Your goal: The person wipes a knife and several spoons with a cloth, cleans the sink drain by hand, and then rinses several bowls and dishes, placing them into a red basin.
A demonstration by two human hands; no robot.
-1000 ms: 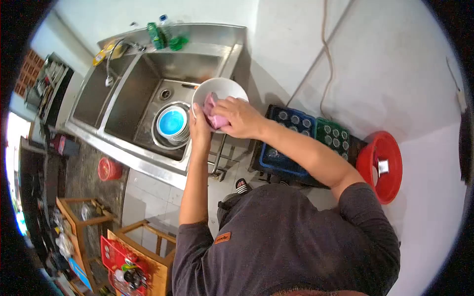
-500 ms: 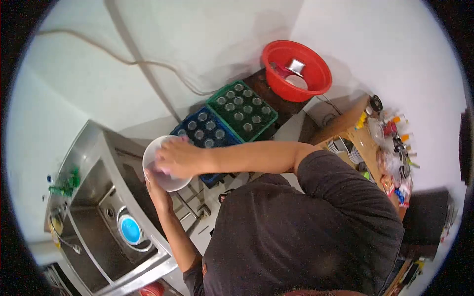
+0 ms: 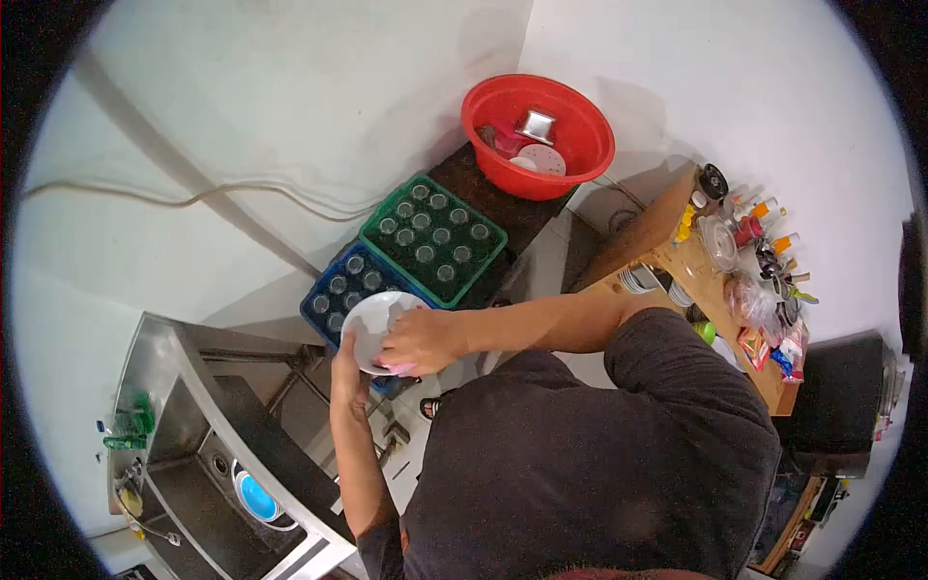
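Observation:
A white bowl [image 3: 365,324] is held up in front of my body, its inside facing me. My left hand [image 3: 348,372] grips the rim at the lower left side. Inside the bowl, my right hand [image 3: 423,340] presses a pink cloth [image 3: 396,368] against the wall, fingers bent over it. Most of the cloth is hidden under that hand. Just behind the bowl is a blue crate [image 3: 314,304] with several upside-down glasses, and a green crate [image 3: 480,263] of similar glasses adjoins it.
To the left stands a steel sink [image 3: 184,411] holding a blue-and-white dish [image 3: 258,497]; green bottles [image 3: 140,425] are on its back ledge. A red basin [image 3: 580,116] with dishes sits at the back. On the right, a wooden shelf [image 3: 710,275] carries bottles and packets.
The view has shifted. The bowl and both hands have moved away from the sink, now in front of the blue crate. My right hand with the cloth has shifted to the bowl's lower right.

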